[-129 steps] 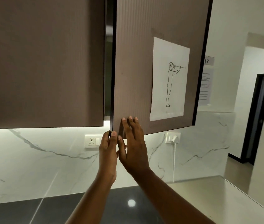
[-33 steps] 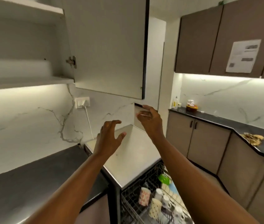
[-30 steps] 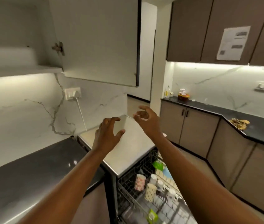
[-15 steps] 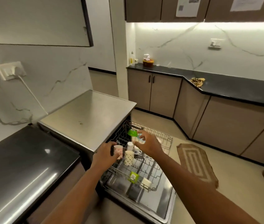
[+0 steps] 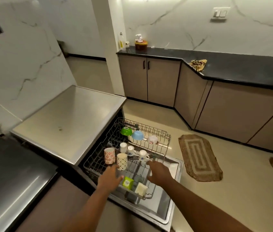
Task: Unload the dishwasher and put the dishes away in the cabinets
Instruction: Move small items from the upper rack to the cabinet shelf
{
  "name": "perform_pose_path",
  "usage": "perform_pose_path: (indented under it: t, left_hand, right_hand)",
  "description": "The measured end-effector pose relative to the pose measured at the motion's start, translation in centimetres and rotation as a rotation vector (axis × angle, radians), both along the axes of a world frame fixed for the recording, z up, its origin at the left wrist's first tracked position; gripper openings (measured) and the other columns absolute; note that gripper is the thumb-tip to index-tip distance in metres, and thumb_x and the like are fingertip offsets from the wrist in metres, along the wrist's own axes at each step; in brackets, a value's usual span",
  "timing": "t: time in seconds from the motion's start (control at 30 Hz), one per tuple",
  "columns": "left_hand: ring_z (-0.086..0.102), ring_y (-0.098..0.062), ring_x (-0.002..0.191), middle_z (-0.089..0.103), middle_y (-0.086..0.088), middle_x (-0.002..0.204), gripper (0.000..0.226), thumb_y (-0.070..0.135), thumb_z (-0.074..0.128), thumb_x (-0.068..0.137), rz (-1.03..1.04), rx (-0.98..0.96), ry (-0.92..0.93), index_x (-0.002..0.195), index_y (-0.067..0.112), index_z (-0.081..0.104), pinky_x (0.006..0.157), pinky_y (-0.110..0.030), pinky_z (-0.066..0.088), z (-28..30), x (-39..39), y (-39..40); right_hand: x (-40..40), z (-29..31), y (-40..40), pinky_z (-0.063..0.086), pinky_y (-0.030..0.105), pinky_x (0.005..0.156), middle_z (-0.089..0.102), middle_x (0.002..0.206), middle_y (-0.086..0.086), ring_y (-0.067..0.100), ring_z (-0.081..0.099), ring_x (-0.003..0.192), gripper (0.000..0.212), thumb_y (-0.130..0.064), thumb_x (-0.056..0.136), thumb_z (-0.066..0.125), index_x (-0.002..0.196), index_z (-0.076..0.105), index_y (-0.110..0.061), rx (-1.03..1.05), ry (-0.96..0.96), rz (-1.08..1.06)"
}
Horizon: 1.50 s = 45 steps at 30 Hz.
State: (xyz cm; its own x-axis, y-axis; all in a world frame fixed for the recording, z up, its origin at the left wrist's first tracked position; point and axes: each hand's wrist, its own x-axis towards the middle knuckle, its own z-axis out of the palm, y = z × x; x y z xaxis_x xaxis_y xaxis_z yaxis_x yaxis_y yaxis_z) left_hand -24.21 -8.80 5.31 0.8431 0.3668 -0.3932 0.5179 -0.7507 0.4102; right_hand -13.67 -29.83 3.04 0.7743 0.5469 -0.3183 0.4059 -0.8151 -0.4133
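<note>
The dishwasher's wire rack point(image 5: 166, 137) is pulled out over the open door point(image 5: 171, 210). In it stand a red-flowered cup point(image 5: 109, 155), a dotted cream cup point(image 5: 122, 161), small white cups point(image 5: 123, 147) and a white mug point(image 5: 142, 155). A green bowl point(image 5: 126, 131), a blue bowl point(image 5: 137, 135) and a floral bowl point(image 5: 152, 139) lie upturned at the back. My left hand point(image 5: 110, 176) hovers open just below the dotted cup. My right hand point(image 5: 158, 172) is open over the rack's front, near the white mug. Neither holds anything.
A steel worktop point(image 5: 68, 121) sits over the dishwasher, a dark counter point(image 5: 12, 178) to its left. Green point(image 5: 127, 182) and cream point(image 5: 141, 189) items sit at the rack's front. A woven mat point(image 5: 199, 156) lies on the floor. Lower cabinets point(image 5: 149, 79) under a black counter line the far wall.
My view dropped from the open upper cabinet to the dishwasher. Both hands came down from chest height and now hover spread over the near end of the rack.
</note>
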Motion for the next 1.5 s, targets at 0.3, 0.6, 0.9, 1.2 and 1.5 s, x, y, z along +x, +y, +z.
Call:
perform_pose_path:
  t: [0.3,0.6,0.9,1.2,1.5]
  left_hand:
    - [0.056,-0.021,0.112,0.052,-0.006,0.124,0.045,0.031,0.067,0.091,0.159,-0.077,0.075,0.131,0.019,0.05,0.095,-0.038,0.049,-6.1,4.0,-0.5]
    - [0.051,-0.028,0.118,0.047,-0.013,0.129,0.049,0.018,0.07,0.089,0.194,-0.162,0.107,0.133,0.011,0.05,0.094,-0.028,0.04,-17.7,9.5,-3.3]
    - [0.042,-0.032,0.132,0.038,-0.015,0.144,0.065,0.019,0.068,0.09,0.179,-0.07,0.322,0.145,0.012,0.035,0.105,-0.043,0.042,-26.5,10.4,0.4]
    - [0.043,-0.033,0.133,0.036,-0.016,0.147,0.087,0.04,0.076,0.082,0.169,0.086,0.487,0.144,0.008,0.025,0.098,-0.043,0.049,-30.6,12.0,1.0]
    - [0.053,-0.031,0.121,0.043,-0.014,0.139,0.076,0.039,0.073,0.084,0.167,0.153,0.291,0.139,0.006,0.033,0.094,-0.041,0.05,-30.8,11.8,0.9]
  right_hand:
    - [4.4,-7.4,0.2,0.048,0.039,0.096,0.051,0.137,0.01,0.03,0.05,0.125,0.057,-0.024,0.09,0.067,0.141,0.042,-0.019,-0.086,0.121,0.164]
    - [6.2,-18.2,2.5,0.048,0.039,0.088,0.051,0.131,0.011,0.031,0.051,0.12,0.052,-0.003,0.085,0.063,0.134,0.048,-0.014,-0.156,0.115,0.339]
    - [6.3,-25.8,6.1,0.042,0.047,0.105,0.041,0.143,0.023,0.039,0.04,0.132,0.072,0.001,0.086,0.065,0.148,0.032,-0.012,-0.167,-0.001,0.676]
    - [5.2,-29.4,6.6,0.038,0.051,0.109,0.021,0.157,0.023,0.041,0.024,0.143,0.082,-0.007,0.082,0.072,0.151,0.028,-0.012,-0.23,-0.026,0.777]
    - [5.3,-30.8,6.5,0.044,0.045,0.102,0.036,0.148,0.016,0.034,0.035,0.134,0.078,-0.009,0.079,0.077,0.147,0.038,-0.012,-0.164,-0.057,0.731]
